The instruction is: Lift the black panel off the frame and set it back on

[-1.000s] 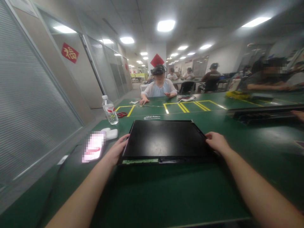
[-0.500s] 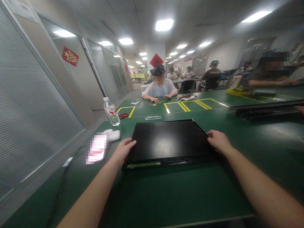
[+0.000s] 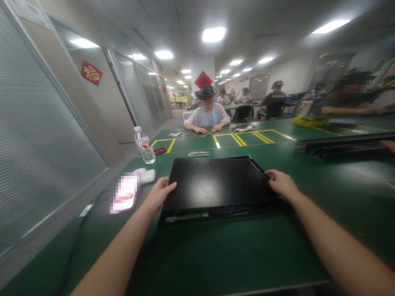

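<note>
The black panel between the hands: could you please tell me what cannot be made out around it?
Panel underside: head view, hidden against the table.
Left hand and right hand: head view, whether the fingers hook under the panel's edges, covered by the hands themselves.
Phone screen: blurred out.
White bits beyond the panel: too small to identify.
</note>
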A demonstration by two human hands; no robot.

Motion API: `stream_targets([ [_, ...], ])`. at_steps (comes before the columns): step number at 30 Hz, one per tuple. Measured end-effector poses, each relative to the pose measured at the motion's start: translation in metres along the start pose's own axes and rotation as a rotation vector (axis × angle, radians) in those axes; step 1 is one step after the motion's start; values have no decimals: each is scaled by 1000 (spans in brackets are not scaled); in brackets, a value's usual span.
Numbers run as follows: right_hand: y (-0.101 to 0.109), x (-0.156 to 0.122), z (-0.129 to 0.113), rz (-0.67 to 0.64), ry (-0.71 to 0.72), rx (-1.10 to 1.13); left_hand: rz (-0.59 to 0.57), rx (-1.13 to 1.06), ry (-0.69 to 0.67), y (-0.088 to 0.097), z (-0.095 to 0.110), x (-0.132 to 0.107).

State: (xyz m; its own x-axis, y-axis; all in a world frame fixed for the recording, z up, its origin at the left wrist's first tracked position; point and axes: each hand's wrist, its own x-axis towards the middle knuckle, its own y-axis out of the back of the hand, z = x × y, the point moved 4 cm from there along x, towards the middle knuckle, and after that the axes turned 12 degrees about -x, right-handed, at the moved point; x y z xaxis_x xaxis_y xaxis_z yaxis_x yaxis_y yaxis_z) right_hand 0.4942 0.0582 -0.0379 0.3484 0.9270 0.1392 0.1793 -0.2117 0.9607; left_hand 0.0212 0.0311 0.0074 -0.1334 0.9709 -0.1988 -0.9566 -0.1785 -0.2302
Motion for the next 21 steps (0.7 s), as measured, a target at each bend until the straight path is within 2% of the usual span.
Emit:
stream_targets([
  [4, -4, 1, 1, -26, -4, 24, -25, -24, -54, 1, 2, 0],
  [8, -3, 5, 5, 13, -81, 196, -80, -58, -169, 1, 2, 2],
  [13, 0, 6, 2, -51, -126, 583, -66, -117, -292, 3, -2, 10],
  [17, 11, -1, -2, -14, -213, 939, 2, -178, -285, 8, 1, 14],
  [19, 17, -9, -9, -110, -219, 1167, 30, -205, -236, 9, 5, 12],
  [21, 27, -17, -20, -230, -110, 1375, 67, -239, -198, 10, 8, 9],
])
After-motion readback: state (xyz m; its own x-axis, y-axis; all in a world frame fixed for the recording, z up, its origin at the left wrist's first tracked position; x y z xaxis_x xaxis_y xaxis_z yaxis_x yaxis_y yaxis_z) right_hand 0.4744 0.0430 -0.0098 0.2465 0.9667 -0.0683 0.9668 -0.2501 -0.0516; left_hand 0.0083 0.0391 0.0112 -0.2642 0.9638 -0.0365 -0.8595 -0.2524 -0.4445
